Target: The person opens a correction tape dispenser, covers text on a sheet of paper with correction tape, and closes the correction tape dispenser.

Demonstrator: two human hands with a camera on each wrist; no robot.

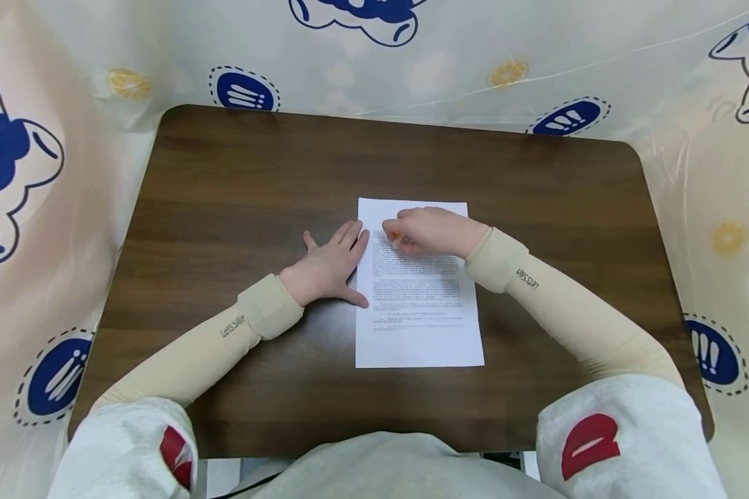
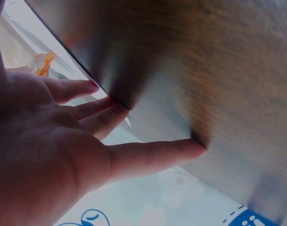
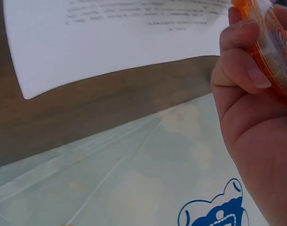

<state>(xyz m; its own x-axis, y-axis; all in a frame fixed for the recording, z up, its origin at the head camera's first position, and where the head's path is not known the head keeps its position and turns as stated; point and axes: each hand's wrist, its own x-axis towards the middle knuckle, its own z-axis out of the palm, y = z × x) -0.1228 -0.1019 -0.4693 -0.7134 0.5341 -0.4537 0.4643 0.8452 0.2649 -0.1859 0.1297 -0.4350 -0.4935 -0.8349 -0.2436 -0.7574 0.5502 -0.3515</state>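
A printed sheet of paper (image 1: pixel 419 350) lies upright on the brown table. My left hand (image 1: pixel 326 269) is spread beside it, fingertips and thumb tip at the sheet's left edge. Over the upper lines of text, my right hand (image 1: pixel 440 231) grips an orange see-through correction tape (image 3: pixel 270 56). Its round casing shows at the right of the right wrist view, with fingers curled against it. From the head view only a bit of orange peeks out under the fingers; the hand hides the rest. The left wrist view catches the orange tip beyond the left palm.
The wooden table (image 1: pixel 256 187) has rounded corners and runs out to both sides of the sheet. A pale curtain (image 1: pixel 462 76) with blue bear prints and orange slices hangs round its far and side edges. Cream sleeves cover both forearms.
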